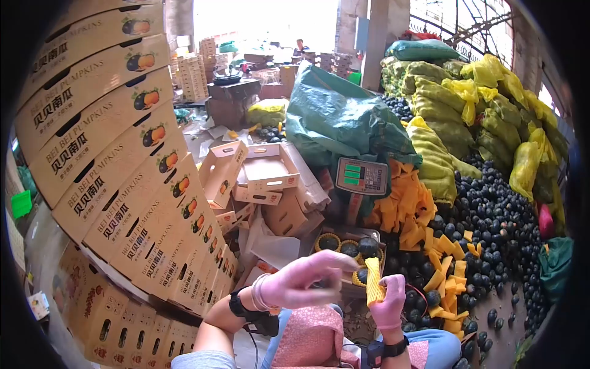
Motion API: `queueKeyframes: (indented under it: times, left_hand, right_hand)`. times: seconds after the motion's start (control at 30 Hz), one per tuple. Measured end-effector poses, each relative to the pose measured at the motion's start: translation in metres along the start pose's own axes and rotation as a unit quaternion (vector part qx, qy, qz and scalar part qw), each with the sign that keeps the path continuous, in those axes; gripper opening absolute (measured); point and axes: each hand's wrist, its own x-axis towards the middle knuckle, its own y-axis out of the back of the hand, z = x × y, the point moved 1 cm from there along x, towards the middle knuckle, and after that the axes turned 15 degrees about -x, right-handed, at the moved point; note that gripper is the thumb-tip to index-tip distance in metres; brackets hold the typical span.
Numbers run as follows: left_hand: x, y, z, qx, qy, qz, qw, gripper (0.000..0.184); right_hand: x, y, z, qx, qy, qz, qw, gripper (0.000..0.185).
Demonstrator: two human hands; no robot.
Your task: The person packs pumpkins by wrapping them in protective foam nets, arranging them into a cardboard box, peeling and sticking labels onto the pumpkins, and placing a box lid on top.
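Observation:
In a pink glove, my right hand [388, 302] is closed around a yellow foam net sleeve [373, 281], which stands upright in front of the box. My left hand [305, 280], gloved in pink too, is stretched out to the left of the sleeve, fingers apart and slightly blurred, with nothing seen in it. Just beyond both hands, an open carton holds dark green pumpkins [369, 246], some wrapped in yellow nets [327, 242]. Behind the carton is a scale display [362, 176] with green digits.
Stacked printed cartons [123, 184] rise on the left. Empty trays [268, 167] lie ahead. Flat yellow nets [405, 206] are heaped right of the scale, beside many loose pumpkins [485, 215]. Full green sacks [442, 104] stand behind. A person [300, 48] is far back.

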Motion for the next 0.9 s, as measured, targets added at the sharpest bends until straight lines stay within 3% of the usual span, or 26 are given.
queueKeyframes:
  times: [0.03,0.1,0.17,0.23,0.33,0.4,0.43,0.47,0.5,0.53,0.6,0.67,0.73,0.77,0.83,0.87,0.9]
  left_hand:
    - [-0.007,0.002,-0.003,-0.064,0.020,0.034,0.997,0.034]
    - [-0.005,0.002,-0.013,-0.110,-0.069,-0.134,0.982,0.023]
    - [-0.004,-0.011,-0.022,-0.124,-0.041,-0.352,0.927,0.025]
    - [-0.006,-0.021,-0.030,-0.083,0.004,-0.425,0.901,0.030]
    - [-0.012,-0.019,-0.022,0.013,-0.017,-0.286,0.958,0.026]
    - [-0.008,-0.017,-0.024,0.069,-0.031,-0.208,0.975,0.024]
    - [0.000,-0.013,-0.035,0.204,-0.062,-0.046,0.976,0.032]
    - [0.006,-0.004,-0.055,0.395,-0.120,0.020,0.911,0.047]
    - [0.014,0.004,-0.061,0.465,-0.154,0.071,0.869,0.061]
    - [0.016,0.008,-0.064,0.461,-0.167,0.104,0.865,0.068]
    - [0.020,0.013,-0.070,0.411,-0.077,0.093,0.904,0.063]
    - [0.016,0.016,-0.068,0.385,-0.085,0.090,0.915,0.054]
    - [0.016,0.024,-0.071,0.416,-0.105,0.092,0.899,0.047]
    - [0.015,0.026,-0.072,0.432,-0.115,0.096,0.889,0.045]
    - [0.018,0.026,-0.068,0.443,-0.048,0.129,0.886,0.033]
    - [0.021,0.030,-0.071,0.431,-0.046,0.134,0.891,0.031]
    - [0.021,0.036,-0.081,0.313,-0.056,0.150,0.936,0.029]
  right_hand:
    - [-0.001,-0.002,0.003,-0.004,-0.002,-0.006,1.000,0.025]
    - [-0.001,-0.002,0.006,-0.019,-0.008,-0.014,1.000,0.026]
    - [0.000,0.000,0.007,-0.025,-0.016,-0.001,1.000,0.022]
    - [0.002,0.002,0.009,-0.017,-0.015,0.007,1.000,0.016]
    - [-0.001,0.001,0.012,-0.024,-0.060,0.058,0.996,0.020]
    - [0.001,-0.004,0.004,0.101,-0.215,0.071,0.969,0.025]
    - [0.013,-0.003,-0.015,0.117,-0.167,0.136,0.969,0.028]
    - [0.017,-0.009,-0.018,0.044,-0.131,0.135,0.981,0.031]
    - [0.026,-0.008,-0.034,0.024,-0.086,0.117,0.989,0.031]
    - [0.032,-0.007,-0.049,0.033,-0.060,0.086,0.994,0.030]
    - [0.035,-0.008,-0.065,0.134,-0.084,0.012,0.987,0.036]
    - [0.033,-0.016,-0.066,0.310,-0.138,0.015,0.941,0.033]
    - [0.033,-0.014,-0.064,0.352,-0.194,-0.001,0.916,0.033]
    - [0.035,-0.012,-0.065,0.343,-0.174,0.016,0.923,0.032]
    - [0.047,-0.012,-0.067,0.338,-0.114,0.043,0.933,0.030]
    - [0.045,-0.013,-0.064,0.338,-0.132,0.008,0.932,0.029]
    - [0.046,-0.015,-0.059,0.173,-0.033,0.029,0.984,0.029]
